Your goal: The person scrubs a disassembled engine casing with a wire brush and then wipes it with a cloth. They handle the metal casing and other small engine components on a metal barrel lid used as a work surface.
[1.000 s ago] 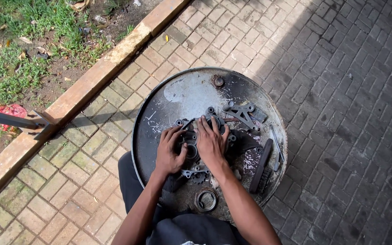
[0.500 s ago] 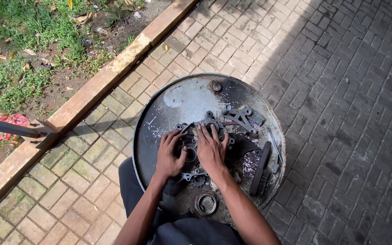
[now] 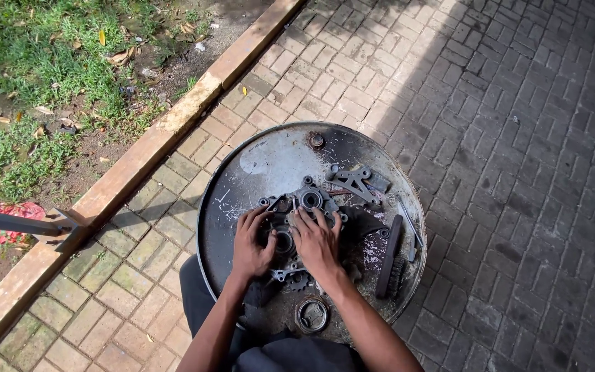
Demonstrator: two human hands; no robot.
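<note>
Head view: a person sits at a round steel drum lid (image 3: 263,162) used as a table, in the middle of the frame, on grey brick paving (image 3: 518,138).
Work piece: a grimy metal engine casing (image 3: 296,210) with bearing holes, lying flat at the lid's centre.
Left hand (image 3: 251,242): fingers spread, palm pressed on the casing's left edge, nothing pinched.
Right hand (image 3: 317,239): fingers spread flat over the casing's middle, pressing down.
Handling: it looks heavy, rigid cast metal, probably oily and slippery; best held by the outer rim with both hands, clear of sharp lugs.
Nearby: a bracket (image 3: 352,180) to the upper right, a brush (image 3: 390,258) on the right, a ring-shaped part (image 3: 311,315) below the hands.
Surroundings: curb (image 3: 146,148) and grass (image 3: 22,83) at upper left.
</note>
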